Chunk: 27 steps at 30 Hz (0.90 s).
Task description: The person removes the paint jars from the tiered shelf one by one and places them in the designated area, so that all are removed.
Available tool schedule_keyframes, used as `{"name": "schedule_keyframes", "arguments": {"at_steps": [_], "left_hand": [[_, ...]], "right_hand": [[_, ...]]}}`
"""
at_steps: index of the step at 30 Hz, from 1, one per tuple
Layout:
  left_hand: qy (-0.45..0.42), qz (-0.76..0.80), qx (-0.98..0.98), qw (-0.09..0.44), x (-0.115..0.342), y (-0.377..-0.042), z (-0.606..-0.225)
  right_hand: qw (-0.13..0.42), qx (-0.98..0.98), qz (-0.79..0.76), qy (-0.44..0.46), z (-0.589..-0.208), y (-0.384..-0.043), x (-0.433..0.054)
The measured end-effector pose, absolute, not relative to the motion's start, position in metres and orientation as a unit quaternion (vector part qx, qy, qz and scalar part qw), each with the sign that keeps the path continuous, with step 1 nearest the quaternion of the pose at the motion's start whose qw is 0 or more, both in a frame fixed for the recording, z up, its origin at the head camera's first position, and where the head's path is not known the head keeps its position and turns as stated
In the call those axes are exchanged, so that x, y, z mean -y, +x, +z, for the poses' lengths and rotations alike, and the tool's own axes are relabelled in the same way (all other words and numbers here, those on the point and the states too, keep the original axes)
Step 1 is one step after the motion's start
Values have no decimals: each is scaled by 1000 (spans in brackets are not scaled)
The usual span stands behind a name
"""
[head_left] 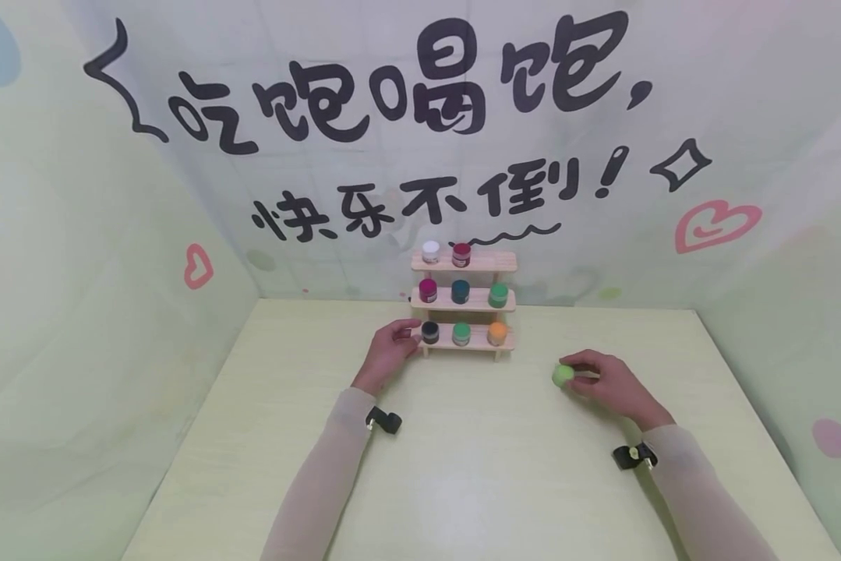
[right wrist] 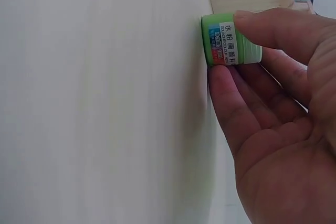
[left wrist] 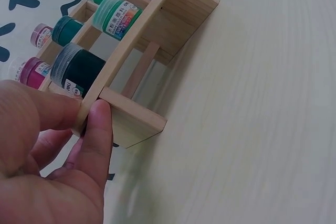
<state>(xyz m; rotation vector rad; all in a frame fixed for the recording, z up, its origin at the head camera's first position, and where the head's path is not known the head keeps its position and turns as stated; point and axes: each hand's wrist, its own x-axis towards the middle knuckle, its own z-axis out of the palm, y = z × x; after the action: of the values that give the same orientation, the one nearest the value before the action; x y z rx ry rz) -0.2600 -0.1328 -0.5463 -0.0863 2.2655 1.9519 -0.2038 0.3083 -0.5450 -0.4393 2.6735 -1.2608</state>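
A three-tier wooden rack (head_left: pixel 507 262) stands at the back of the table. My left hand (head_left: pixel 386 355) pinches the left end of its lowest shelf; in the left wrist view a fingertip (left wrist: pixel 100 114) lies against the board's corner. Right beside that grip sits a black paint jar (head_left: pixel 430 333). Over on the right, my right hand (head_left: pixel 615 387) holds a light green paint jar (right wrist: pixel 223 45) between thumb and fingers. The jar is upright, low over the tabletop, its printed label visible in the right wrist view.
Beside the black jar are a green jar (head_left: pixel 461 335) and an orange jar (head_left: pixel 497 334). A magenta, a dark teal and a green jar (head_left: pixel 498 295) fill the middle tier. White (head_left: pixel 430 252) and red jars (head_left: pixel 461 255) stand on top. A printed cloth (head_left: pixel 364 273) hangs behind.
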Motion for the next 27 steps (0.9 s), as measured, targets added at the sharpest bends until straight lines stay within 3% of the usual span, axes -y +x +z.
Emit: {"name": "schedule_keyframes", "arguments": {"at_steps": [5, 19, 27], "left_hand": [[-29, 651, -755, 76, 132, -260, -546], [-24, 655, -751, 77, 132, -257, -546], [-22, 677, -732, 79, 134, -258, -546]], "right_hand": [[104, -882, -441, -128, -545, -202, -311], [116, -884, -436, -123, -543, -204, -312], [90, -889, -433, -122, -531, -206, -308]]}}
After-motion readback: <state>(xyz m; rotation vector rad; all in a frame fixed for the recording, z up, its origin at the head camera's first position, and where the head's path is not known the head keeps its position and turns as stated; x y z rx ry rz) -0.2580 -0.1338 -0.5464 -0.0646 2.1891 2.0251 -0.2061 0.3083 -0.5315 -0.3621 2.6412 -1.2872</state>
